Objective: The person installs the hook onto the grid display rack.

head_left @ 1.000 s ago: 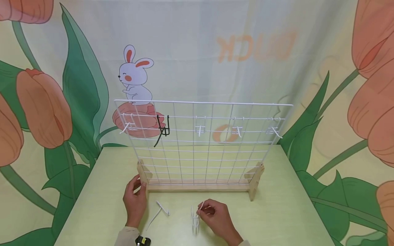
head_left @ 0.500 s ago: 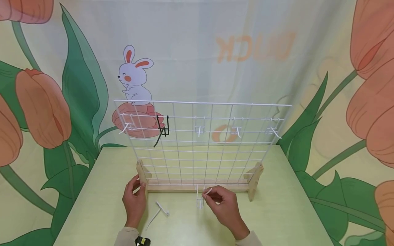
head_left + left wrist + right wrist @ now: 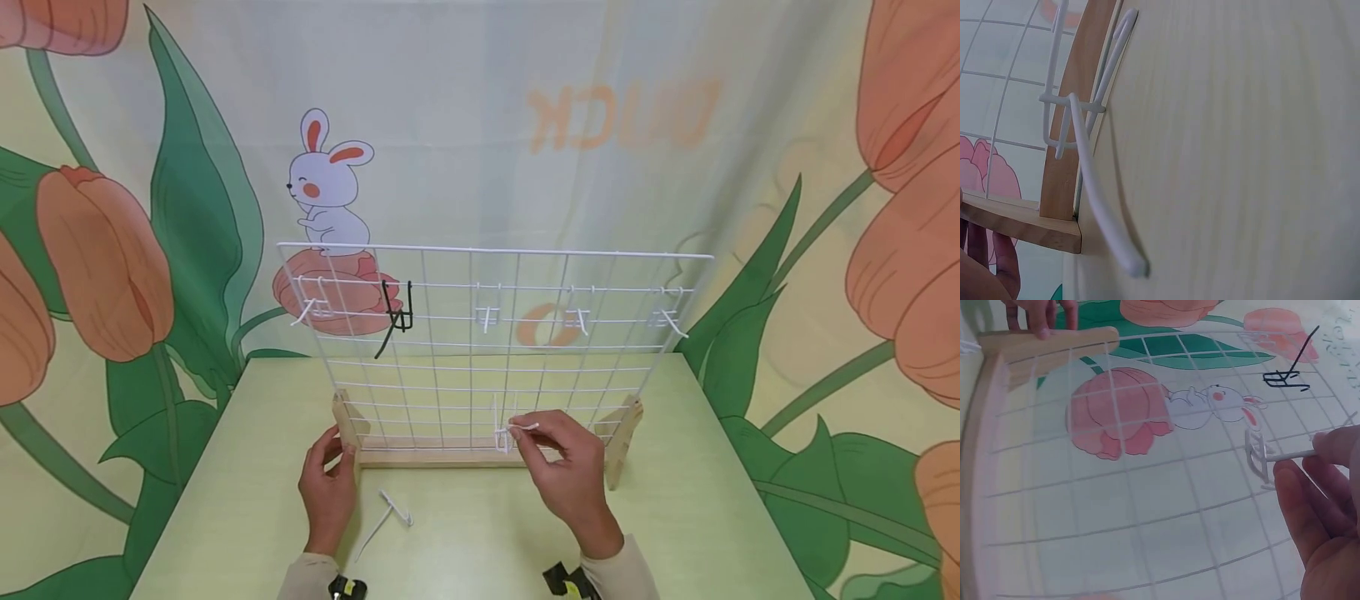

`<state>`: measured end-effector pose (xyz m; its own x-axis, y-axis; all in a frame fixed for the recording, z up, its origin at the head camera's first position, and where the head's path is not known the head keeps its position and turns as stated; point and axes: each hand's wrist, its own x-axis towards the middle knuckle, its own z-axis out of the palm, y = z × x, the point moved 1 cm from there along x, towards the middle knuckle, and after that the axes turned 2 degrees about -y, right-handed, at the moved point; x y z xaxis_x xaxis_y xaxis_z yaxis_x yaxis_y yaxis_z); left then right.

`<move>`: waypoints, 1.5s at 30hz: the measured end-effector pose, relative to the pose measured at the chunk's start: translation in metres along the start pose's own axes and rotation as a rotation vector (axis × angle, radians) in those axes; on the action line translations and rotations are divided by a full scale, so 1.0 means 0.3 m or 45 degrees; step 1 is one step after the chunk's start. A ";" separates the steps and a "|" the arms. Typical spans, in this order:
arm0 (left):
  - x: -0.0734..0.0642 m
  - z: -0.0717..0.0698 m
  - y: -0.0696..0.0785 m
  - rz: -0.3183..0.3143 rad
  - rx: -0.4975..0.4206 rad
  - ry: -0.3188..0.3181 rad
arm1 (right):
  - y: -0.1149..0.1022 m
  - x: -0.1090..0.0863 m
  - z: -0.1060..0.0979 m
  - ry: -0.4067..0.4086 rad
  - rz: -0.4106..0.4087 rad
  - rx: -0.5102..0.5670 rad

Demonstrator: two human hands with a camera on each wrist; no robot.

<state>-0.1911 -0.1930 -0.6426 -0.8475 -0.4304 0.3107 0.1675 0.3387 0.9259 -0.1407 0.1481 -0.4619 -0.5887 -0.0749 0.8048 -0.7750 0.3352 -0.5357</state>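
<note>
My right hand (image 3: 566, 467) pinches the prong of a white wire hook (image 3: 503, 439) between thumb and fingers. That hook stands upright before the lower part of a white wire grid panel (image 3: 495, 250); whether it touches the wires I cannot tell. My left hand (image 3: 327, 492) grips the left foot (image 3: 345, 421) of the panel's wooden stand, thumb in front, some fingers hidden behind. Another white hook (image 3: 390, 502) lies on the table to the right of my left hand. In the left wrist view this loose hook (image 3: 1100, 200) looms large beside the wood.
High on the grid hang a black hook (image 3: 401, 318) and several white ones, including a white hook (image 3: 487, 317) near the middle and another white hook (image 3: 666, 318) at the right end. The pale table (image 3: 697, 517) reaches back to a printed curtain (image 3: 450, 100).
My right hand has lifted the white hook from near the table's front, moving it forward and slightly right to the lower grid. My left hand has stayed on the stand's foot.
</note>
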 end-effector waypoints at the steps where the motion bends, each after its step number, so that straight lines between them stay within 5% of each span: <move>1: 0.000 0.000 -0.001 0.000 0.000 0.000 | -0.003 0.016 -0.006 0.017 -0.033 -0.013; 8: -0.001 0.002 0.001 -0.017 0.002 -0.001 | -0.022 0.106 -0.046 0.104 -0.184 -0.044; 22: -0.001 0.004 0.006 0.012 -0.024 0.013 | -0.001 0.183 -0.073 0.202 -0.384 -0.237; 45: -0.003 0.004 0.002 -0.037 0.008 -0.004 | 0.071 0.156 -0.048 0.155 -0.352 -0.323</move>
<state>-0.1907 -0.1914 -0.6426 -0.8535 -0.4374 0.2833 0.1398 0.3316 0.9330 -0.1816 0.1654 -0.4319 -0.3221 -0.0883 0.9426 -0.8103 0.5406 -0.2263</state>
